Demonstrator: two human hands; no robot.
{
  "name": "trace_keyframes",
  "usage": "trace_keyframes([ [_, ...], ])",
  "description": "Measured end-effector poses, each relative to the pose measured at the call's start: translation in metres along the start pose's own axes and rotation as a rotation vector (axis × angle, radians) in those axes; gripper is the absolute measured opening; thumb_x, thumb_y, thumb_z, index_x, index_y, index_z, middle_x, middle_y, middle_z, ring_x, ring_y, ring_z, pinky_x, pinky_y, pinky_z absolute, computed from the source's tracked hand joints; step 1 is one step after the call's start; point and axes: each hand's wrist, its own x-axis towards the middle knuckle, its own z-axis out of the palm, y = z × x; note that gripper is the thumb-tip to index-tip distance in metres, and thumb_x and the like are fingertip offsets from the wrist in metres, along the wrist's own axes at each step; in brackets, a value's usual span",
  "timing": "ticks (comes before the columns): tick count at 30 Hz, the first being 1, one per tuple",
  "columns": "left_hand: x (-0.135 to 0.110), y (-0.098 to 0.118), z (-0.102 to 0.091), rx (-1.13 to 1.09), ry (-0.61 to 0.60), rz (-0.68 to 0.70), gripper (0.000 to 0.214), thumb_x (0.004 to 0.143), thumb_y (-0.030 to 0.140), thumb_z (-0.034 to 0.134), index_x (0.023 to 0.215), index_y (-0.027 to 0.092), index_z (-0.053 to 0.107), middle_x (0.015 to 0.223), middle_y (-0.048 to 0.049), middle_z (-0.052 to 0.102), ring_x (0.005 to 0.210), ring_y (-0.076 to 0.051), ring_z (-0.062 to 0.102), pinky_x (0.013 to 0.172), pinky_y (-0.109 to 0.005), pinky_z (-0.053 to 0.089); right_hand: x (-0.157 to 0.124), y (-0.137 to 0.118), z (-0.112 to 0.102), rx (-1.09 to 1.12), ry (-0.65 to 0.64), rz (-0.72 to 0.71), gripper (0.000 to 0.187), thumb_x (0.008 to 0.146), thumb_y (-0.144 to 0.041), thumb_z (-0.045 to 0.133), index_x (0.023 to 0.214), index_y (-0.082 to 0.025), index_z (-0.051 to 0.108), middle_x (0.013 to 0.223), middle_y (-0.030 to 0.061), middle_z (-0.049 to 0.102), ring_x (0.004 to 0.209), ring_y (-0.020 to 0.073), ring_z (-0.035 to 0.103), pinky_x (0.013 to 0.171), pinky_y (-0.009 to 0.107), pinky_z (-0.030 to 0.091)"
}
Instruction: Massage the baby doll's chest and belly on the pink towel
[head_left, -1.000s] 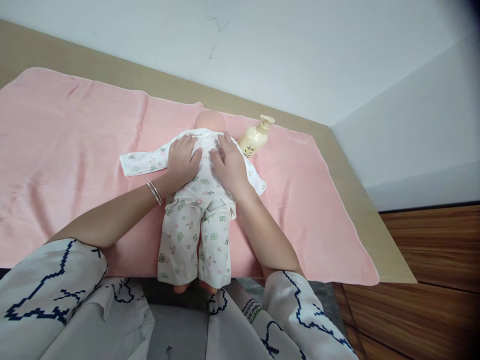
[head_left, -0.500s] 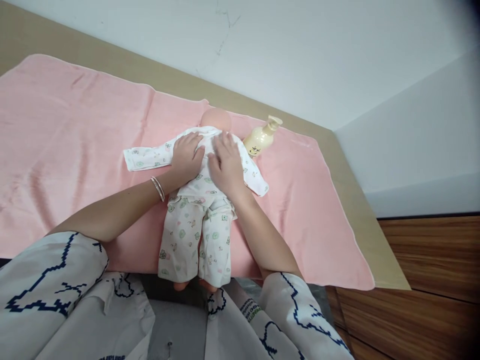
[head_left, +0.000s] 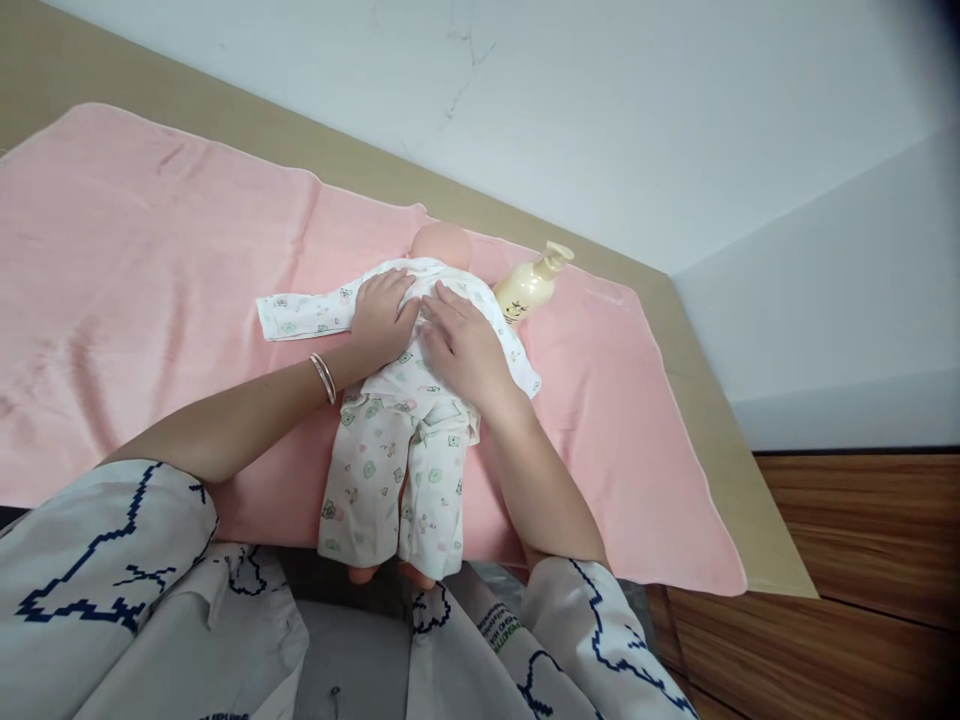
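A baby doll (head_left: 441,243) lies face down in front of me, with its bare round head at the far end and its feet at the near edge. It wears a white patterned top (head_left: 409,375) and matching trousers (head_left: 365,480). My left hand (head_left: 381,315) rests flat on the left of its upper back, fingers stretched out. On the right of the back lies my right hand (head_left: 466,345), fingers spread and turned towards the left hand; its lower fingers are slightly blurred. Neither hand grips anything.
Under the doll is a pink cloth (head_left: 187,240) spread on a tan tabletop (head_left: 247,95). A cream pump bottle (head_left: 529,285) lies tilted just right of the doll's shoulder. A white wall (head_left: 585,130) stands behind, and brown wooden panels (head_left: 862,530) are at the right.
My right hand has slid slightly down the doll's back and turned so its fingers point more to the left. My left hand stays in place. The view has shifted a little.
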Motion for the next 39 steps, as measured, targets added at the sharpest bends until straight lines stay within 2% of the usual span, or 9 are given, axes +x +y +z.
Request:
trace_keyframes([
  [2,-0.001,0.000,0.000,-0.004,0.007,0.006,0.042,0.095,0.026,0.042,0.130,0.018,0.064,0.145,-0.0105,0.062,0.139,-0.025,0.053,0.122,-0.046,0.036,-0.011,-0.013,-0.017,0.003,0.012,-0.025,0.037,0.101,-0.029,0.043,0.130,-0.020,0.065,0.140,0.0097,0.065,0.134,0.0269,0.055,0.117,0.047,0.042],
  [4,-0.001,0.001,0.000,-0.007,0.015,0.007,0.043,0.095,0.026,0.042,0.130,0.018,0.064,0.145,-0.0104,0.062,0.139,-0.025,0.053,0.123,-0.045,0.036,-0.023,-0.026,-0.031,-0.064,-0.066,-0.047,0.030,0.102,-0.030,0.047,0.118,-0.020,0.070,0.121,0.0104,0.070,0.119,0.0281,0.060,0.104,0.045,0.049],
  [7,-0.001,0.000,0.001,-0.009,0.012,-0.006,0.044,0.095,0.026,0.041,0.132,0.019,0.064,0.146,-0.0095,0.062,0.140,-0.024,0.052,0.123,-0.045,0.035,-0.036,-0.038,-0.035,-0.256,-0.279,-0.093,0.027,0.094,-0.031,0.064,0.117,-0.017,0.067,0.114,0.0127,0.065,0.105,0.0303,0.058,0.085,0.043,0.051],
  [9,-0.001,-0.001,0.001,-0.004,0.007,-0.008,0.044,0.096,0.027,0.040,0.132,0.020,0.063,0.146,-0.0084,0.062,0.140,-0.024,0.052,0.123,-0.046,0.035,-0.038,-0.038,-0.030,-0.379,-0.330,-0.115,0.032,0.088,-0.027,0.072,0.117,-0.017,0.064,0.115,0.0140,0.061,0.102,0.0308,0.055,0.079,0.041,0.048],
  [15,0.001,0.003,-0.002,0.020,-0.007,0.008,0.045,0.095,0.027,0.041,0.133,0.016,0.064,0.146,-0.0119,0.062,0.139,-0.027,0.053,0.123,-0.047,0.035,-0.034,-0.032,-0.023,-0.435,-0.330,-0.188,0.009,0.093,-0.013,0.058,0.098,-0.020,0.062,0.103,0.0086,0.061,0.094,0.0254,0.056,0.068,0.035,0.038],
  [18,0.002,0.007,-0.007,-0.009,-0.024,0.002,0.045,0.095,0.028,0.042,0.130,0.014,0.065,0.143,-0.0137,0.064,0.137,-0.027,0.055,0.122,-0.047,0.037,-0.036,-0.034,-0.030,-0.398,-0.344,-0.166,0.015,0.100,-0.018,0.050,0.089,-0.021,0.060,0.089,0.0058,0.063,0.084,0.0222,0.057,0.064,0.034,0.034],
  [27,0.009,0.019,-0.027,-0.125,0.024,0.016,0.035,0.094,0.026,0.045,0.118,0.021,0.070,0.147,-0.0090,0.061,0.140,-0.026,0.052,0.121,-0.048,0.039,-0.039,-0.051,-0.045,-0.207,-0.209,0.030,0.022,0.104,-0.024,0.042,0.101,-0.024,0.064,0.094,0.0049,0.064,0.084,0.0201,0.059,0.060,0.031,0.032],
  [32,0.019,0.026,-0.045,-0.142,0.056,-0.029,0.035,0.095,0.024,0.044,0.120,0.021,0.068,0.145,-0.0077,0.061,0.140,-0.025,0.053,0.120,-0.048,0.043,-0.041,-0.057,-0.049,-0.054,-0.193,0.065,0.025,0.104,-0.024,0.040,0.107,-0.023,0.065,0.100,0.0051,0.065,0.087,0.0187,0.061,0.064,0.030,0.037],
  [39,0.025,0.028,-0.055,-0.120,0.086,-0.036,0.037,0.097,0.022,0.040,0.122,0.025,0.067,0.146,-0.0058,0.060,0.141,-0.026,0.051,0.116,-0.051,0.048,-0.045,-0.059,-0.048,-0.060,-0.202,0.077,0.024,0.103,-0.026,0.043,0.101,-0.022,0.067,0.094,0.0034,0.066,0.083,0.0176,0.061,0.065,0.029,0.036],
])
